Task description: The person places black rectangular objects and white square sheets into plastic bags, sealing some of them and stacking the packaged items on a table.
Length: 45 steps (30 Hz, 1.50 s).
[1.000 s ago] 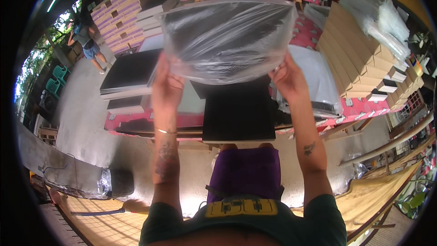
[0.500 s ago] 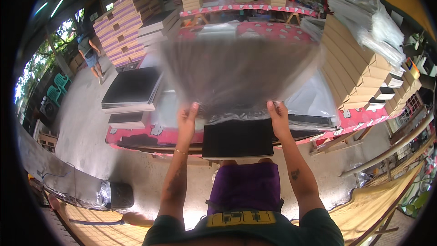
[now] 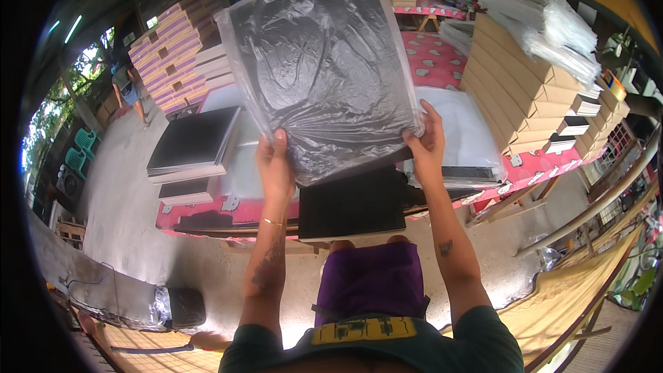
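A large flat black sheet or board in a wrinkled clear plastic bag (image 3: 321,55) is held up and tilted over the table. My left hand (image 3: 275,166) pinches its lower left edge, thumb on the front. My right hand (image 3: 427,139) grips the lower right corner, also with the thumb in front. Just below the bag, a stack of black sheets (image 3: 352,204) sits at the near table edge. Clear plastic bags (image 3: 452,124) lie flat to the right of the held one, partly behind my right hand.
On the left of the pink patterned table (image 3: 431,59) is a stack of black-topped boards (image 3: 193,141). Tall brown cardboard boxes (image 3: 511,90) rise at right, topped by loose plastic (image 3: 552,17). Striped boxes (image 3: 173,52) stand far left, near a walking person (image 3: 128,90).
The bagged black sheet was blurred and lower; now it is raised, tilted up at the right, and sharp. Both hands have kept hold and moved up a little. The person at left has walked further away.
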Tool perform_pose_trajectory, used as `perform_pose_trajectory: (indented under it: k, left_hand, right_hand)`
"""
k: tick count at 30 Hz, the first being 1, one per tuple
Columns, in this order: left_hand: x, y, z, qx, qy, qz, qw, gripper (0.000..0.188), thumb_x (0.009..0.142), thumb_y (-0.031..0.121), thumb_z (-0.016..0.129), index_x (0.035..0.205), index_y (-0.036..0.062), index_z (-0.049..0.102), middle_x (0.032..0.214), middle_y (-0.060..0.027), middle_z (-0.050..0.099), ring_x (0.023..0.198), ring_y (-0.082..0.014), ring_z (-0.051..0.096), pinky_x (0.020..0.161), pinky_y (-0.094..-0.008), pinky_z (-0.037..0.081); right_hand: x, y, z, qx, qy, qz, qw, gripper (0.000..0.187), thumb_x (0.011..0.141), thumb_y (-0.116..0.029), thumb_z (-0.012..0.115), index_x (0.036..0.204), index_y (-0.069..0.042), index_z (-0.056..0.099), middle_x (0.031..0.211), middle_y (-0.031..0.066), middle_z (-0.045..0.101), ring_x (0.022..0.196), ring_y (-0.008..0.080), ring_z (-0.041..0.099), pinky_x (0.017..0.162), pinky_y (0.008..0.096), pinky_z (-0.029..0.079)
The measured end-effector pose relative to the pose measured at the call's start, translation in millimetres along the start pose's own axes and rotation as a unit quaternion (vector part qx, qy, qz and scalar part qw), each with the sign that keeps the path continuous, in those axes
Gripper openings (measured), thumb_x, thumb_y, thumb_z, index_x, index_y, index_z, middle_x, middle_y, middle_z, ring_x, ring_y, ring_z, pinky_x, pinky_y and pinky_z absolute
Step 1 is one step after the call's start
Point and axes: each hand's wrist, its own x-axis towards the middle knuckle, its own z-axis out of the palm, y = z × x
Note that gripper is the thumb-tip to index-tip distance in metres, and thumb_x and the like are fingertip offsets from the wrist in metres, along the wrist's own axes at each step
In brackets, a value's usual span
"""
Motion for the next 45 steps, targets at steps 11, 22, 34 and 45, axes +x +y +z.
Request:
perform_pose_trajectory:
  k: [11,22,34,45]
  left_hand:
    - [11.5,13.2,-7.1,-0.027,0.037,-0.01,0.999,0.027,0.094,0.016,0.056,0.116,0.0007,0.052,0.11,-0.007,0.058,0.1,-0.0153,0.053,0.092,-0.0314,0.041]
    - [12.5,6.1,-4.5,0.008,0.044,0.006,0.999,0.032,0.092,0.019,0.059,0.117,-0.0008,0.052,0.11,-0.0077,0.057,0.104,-0.0166,0.051,0.095,-0.0321,0.038]
    - [-12.5,-102.6,100.2,0.115,-0.198,-0.243,0.943,0.045,0.093,0.044,0.052,0.108,0.0011,0.054,0.088,-0.0083,0.062,0.079,-0.015,0.063,0.059,-0.0276,0.053]
    - [-67.3,-217.4,144.1,0.155,-0.197,-0.399,0.882,0.026,0.096,0.023,0.049,0.101,-0.0024,0.049,0.078,-0.0109,0.063,0.064,-0.0204,0.064,0.057,-0.033,0.055]
  right_hand:
    - [0.0,-11.4,-2.6,0.025,0.119,-0.016,0.992,0.024,0.086,-0.007,0.063,0.109,-0.001,0.062,0.087,0.0047,0.065,0.078,0.0135,0.061,0.078,0.0256,0.048]
    - [4.6,3.4,-4.4,-0.161,0.099,-0.03,0.982,0.025,0.095,-0.011,0.05,0.115,0.001,0.058,0.088,0.0043,0.061,0.08,0.0107,0.057,0.075,0.0239,0.047]
    - [28.5,36.1,-85.1,0.134,0.412,0.012,0.901,0.029,0.093,-0.001,0.042,0.122,-0.006,0.044,0.12,0.0128,0.046,0.105,0.0204,0.048,0.092,0.0334,0.041]
    - [5.2,66.5,-245.2,-0.172,0.406,0.168,0.882,0.038,0.083,-0.006,0.053,0.121,0.0,0.05,0.123,0.0164,0.045,0.111,0.0235,0.047,0.095,0.0339,0.039]
